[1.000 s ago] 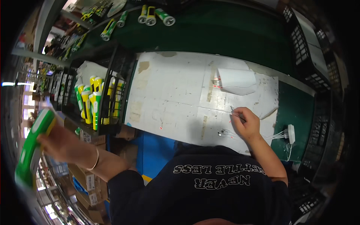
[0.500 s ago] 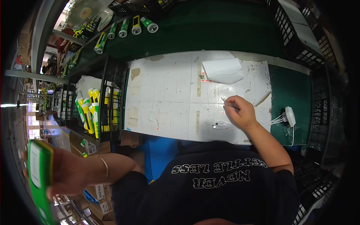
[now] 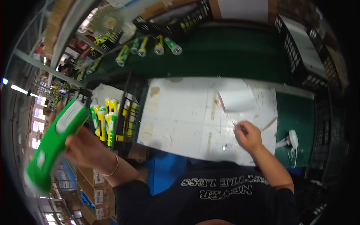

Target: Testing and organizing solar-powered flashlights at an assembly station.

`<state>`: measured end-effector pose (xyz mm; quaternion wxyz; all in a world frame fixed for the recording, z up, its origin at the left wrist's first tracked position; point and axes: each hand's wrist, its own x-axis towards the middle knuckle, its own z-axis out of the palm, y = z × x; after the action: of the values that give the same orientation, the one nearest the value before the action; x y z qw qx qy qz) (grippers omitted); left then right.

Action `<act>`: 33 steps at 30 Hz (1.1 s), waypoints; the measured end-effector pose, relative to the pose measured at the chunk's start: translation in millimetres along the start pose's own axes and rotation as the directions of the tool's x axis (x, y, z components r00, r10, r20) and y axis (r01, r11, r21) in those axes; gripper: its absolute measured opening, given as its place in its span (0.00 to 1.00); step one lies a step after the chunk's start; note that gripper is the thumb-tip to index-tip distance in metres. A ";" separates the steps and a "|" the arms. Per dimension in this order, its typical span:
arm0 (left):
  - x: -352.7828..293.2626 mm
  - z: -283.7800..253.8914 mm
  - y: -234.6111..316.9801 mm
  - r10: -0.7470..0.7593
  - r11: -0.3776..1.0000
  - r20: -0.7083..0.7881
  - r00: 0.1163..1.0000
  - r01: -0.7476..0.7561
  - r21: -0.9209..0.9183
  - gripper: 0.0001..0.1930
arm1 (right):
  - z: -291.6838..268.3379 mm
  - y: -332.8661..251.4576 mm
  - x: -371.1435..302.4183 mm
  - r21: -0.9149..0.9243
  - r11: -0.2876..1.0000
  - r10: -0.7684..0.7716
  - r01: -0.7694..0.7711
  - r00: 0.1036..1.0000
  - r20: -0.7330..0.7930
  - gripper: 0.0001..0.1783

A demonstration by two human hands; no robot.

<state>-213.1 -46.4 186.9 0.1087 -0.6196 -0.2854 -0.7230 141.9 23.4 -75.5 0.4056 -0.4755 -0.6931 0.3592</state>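
My left hand (image 3: 88,148) is raised at the left side, its fingers wrapped round a green flashlight (image 3: 50,150) with a white panel; motion blurs it slightly. My right hand (image 3: 249,138) is closed over the white work board (image 3: 172,116), with the thin tip of something slender and metallic sticking out from the fingers. White cables run beneath and beside this hand to a white charger block (image 3: 293,139). In front of it lies a folded white sheet (image 3: 238,99).
At the left stands a black crate (image 3: 123,80) holding several green and yellow flashlights (image 3: 109,120). More flashlights (image 3: 173,47) lie on the green belt (image 3: 225,45) at the back. Black crates (image 3: 298,48) border the right. Cardboard boxes (image 3: 99,187) sit low at the left.
My left hand has lifted the flashlight up and inward, tilting it towards the crate. My right hand stays closed above the board. The whole view has shifted and tilted.
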 end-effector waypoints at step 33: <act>290.4 86.8 -226.1 0.573 0.301 0.090 0.815 -0.311 0.901 0.18 | -1.7 8.0 -1.8 0.110 0.988 0.102 -0.106 0.994 0.043 0.05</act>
<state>-316.8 242.1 408.2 0.6463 -0.4254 -0.4195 -0.4747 146.7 24.2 -82.2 0.3996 -0.4808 -0.6534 0.4270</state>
